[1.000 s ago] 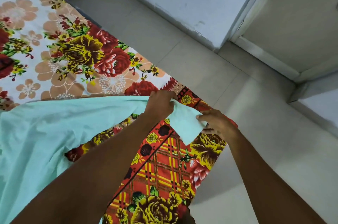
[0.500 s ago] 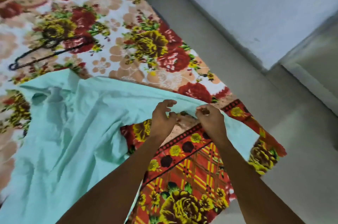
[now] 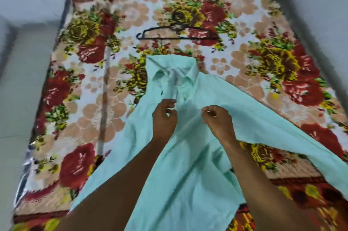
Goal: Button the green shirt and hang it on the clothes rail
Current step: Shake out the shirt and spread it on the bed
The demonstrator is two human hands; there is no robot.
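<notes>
On the bed (image 3: 244, 10), the green shirt (image 3: 180, 155) lies collar-up, seemingly not yet fully buttoned; left hand (image 3: 164, 117) and right hand (image 3: 218, 122) pinch its front below the collar, the hanger (image 3: 177, 33) untouched beyond

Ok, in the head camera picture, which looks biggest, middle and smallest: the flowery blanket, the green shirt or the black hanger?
1. flowery blanket, covering most of the picture
2. green shirt, spread on it
3. black hanger, the smallest

The hanger lies farther from the camera, so it may look smaller than it is.
</notes>
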